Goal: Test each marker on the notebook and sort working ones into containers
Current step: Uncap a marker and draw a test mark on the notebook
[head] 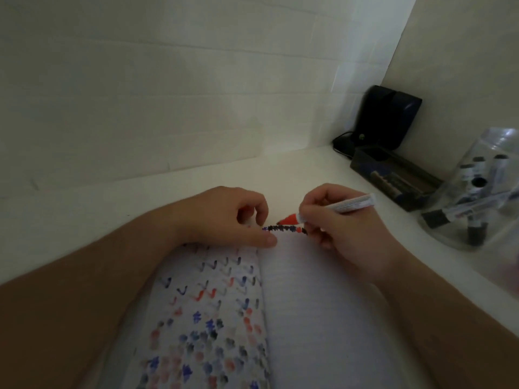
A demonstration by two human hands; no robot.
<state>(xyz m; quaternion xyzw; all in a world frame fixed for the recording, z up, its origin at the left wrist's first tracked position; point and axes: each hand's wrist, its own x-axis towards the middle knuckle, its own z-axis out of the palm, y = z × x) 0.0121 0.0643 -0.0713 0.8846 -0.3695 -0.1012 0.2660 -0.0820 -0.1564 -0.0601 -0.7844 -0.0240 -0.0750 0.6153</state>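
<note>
My right hand (334, 220) pinches a red marker (331, 209) low on its white barrel, fingers curled round it, the orange-red tip angled down to the left and sitting just above the far edge of the notebook's (323, 318) blank right page. A short row of dark and red scribbles (283, 228) runs along that top edge, so I judge this as the test stroke in hand. My left hand (238, 220) rests on the far left corner, thumb flat on the paper and the other fingers loosely curled and holding nothing, presumably to keep the page from sliding under the tip. The left page (207, 318) is crowded with red, blue and black test marks. On the right, a clear container (483, 197) holds several dark-capped markers, near enough for a short drop-off. Beyond it lie a dark tray (393, 178) and a black device (390, 119) against the far wall.
</note>
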